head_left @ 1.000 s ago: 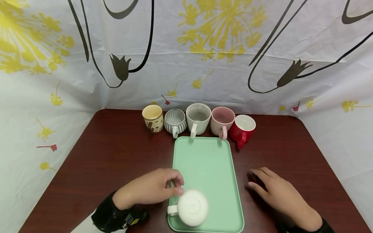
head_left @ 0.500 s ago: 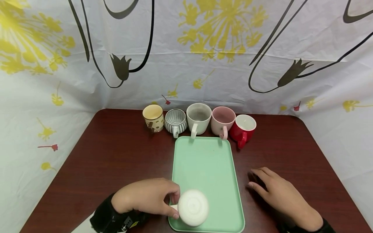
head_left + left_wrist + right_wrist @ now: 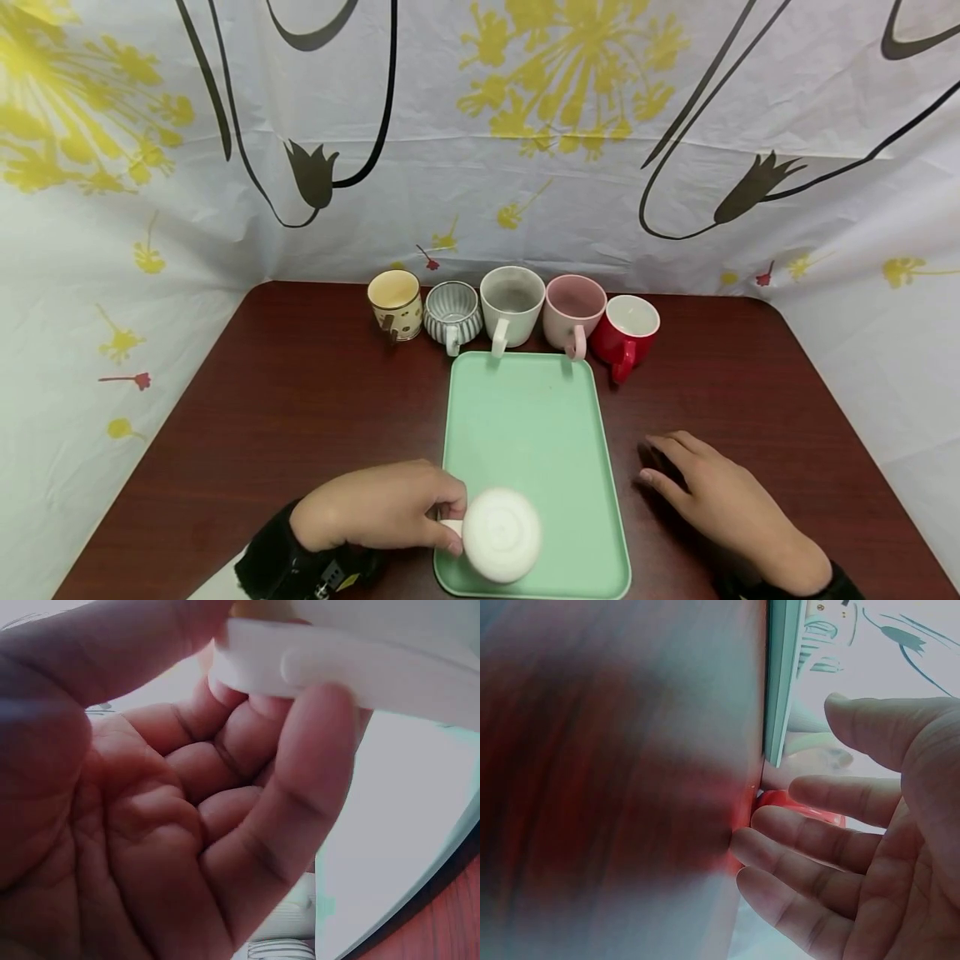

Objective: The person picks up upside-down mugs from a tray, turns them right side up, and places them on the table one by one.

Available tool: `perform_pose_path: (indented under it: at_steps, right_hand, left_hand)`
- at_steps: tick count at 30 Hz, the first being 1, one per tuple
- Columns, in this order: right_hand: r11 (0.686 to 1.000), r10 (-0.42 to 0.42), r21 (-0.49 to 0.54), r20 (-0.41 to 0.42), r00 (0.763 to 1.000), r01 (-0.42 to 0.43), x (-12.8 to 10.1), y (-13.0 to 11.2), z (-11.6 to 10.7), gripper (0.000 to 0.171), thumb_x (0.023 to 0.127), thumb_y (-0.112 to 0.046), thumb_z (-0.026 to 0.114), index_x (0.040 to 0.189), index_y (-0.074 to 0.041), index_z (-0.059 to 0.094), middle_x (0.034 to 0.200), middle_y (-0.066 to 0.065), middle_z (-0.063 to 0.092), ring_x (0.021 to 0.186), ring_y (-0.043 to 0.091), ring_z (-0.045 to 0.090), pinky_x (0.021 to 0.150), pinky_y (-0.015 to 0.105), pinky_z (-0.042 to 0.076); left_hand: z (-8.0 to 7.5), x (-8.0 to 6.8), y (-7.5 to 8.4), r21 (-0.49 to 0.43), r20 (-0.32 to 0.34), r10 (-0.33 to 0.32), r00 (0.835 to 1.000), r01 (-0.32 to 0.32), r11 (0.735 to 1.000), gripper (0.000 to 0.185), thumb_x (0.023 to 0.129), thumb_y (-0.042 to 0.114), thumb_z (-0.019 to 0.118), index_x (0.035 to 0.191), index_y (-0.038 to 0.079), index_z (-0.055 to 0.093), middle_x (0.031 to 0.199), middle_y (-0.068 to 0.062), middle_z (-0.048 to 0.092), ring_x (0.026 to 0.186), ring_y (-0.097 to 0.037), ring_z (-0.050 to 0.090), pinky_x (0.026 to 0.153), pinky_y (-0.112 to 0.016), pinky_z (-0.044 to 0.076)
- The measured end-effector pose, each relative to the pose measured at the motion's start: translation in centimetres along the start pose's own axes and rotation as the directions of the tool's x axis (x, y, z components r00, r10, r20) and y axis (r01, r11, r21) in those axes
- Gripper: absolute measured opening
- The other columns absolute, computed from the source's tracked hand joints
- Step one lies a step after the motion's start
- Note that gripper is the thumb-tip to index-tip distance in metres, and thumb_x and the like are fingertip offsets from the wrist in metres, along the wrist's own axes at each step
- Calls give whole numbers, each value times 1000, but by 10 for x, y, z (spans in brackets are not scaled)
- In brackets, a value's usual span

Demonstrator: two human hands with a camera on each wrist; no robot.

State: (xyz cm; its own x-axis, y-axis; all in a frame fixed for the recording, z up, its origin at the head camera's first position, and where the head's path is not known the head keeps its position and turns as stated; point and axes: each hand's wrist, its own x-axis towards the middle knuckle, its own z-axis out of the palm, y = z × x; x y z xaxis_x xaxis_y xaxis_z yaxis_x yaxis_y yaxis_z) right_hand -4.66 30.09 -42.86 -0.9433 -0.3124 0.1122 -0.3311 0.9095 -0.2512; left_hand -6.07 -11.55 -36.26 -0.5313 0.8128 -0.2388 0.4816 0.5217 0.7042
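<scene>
A white mug point(image 3: 502, 536) stands upside down near the front end of the pale green tray point(image 3: 527, 425), its round base facing up. My left hand point(image 3: 386, 506) pinches the mug's handle point(image 3: 300, 664) between thumb and curled fingers, seen close up in the left wrist view. Whether the mug's rim touches the tray is hidden. To the right of the tray, my right hand point(image 3: 708, 498) rests on the dark table with its fingers relaxed and nothing in them; the right wrist view shows its bare palm.
Along the back stand a yellow mug point(image 3: 405, 320), a grey ribbed cup point(image 3: 440, 324), a pale grey mug point(image 3: 517, 327), a pink mug point(image 3: 557, 330) and a red mug point(image 3: 609, 342), all upright. Behind the dark red table point(image 3: 315, 392) hangs a patterned cloth point(image 3: 420, 100).
My left hand has come down and toward me from above the tray's left edge, and taken hold of the white mug's handle. The mug has shifted slightly right. The right hand has stayed still.
</scene>
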Motion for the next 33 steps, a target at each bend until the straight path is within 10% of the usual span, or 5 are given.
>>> perform_pose_path:
  at_steps: [18,33]
  right_hand:
    - [1000,-9,1,-1,1000,9,0,1,0,43,95,-40,76,130,-16,69,123,-4,68,112,21,69,88,49,58]
    - [1000,-14,3,11,1000,13,1,1,-1,43,95,-41,76,129,-15,70,121,-4,68,111,20,69,87,49,58]
  left_hand:
    - [7,3,7,71,-32,-16,999,19,997,26,97,30,72,80,25,53,75,17,44,73,4,42,68,-14,40]
    - [17,16,4,200,-268,47,962,8,980,21,107,35,53,98,17,59,86,11,51,81,-3,46,78,-18,44]
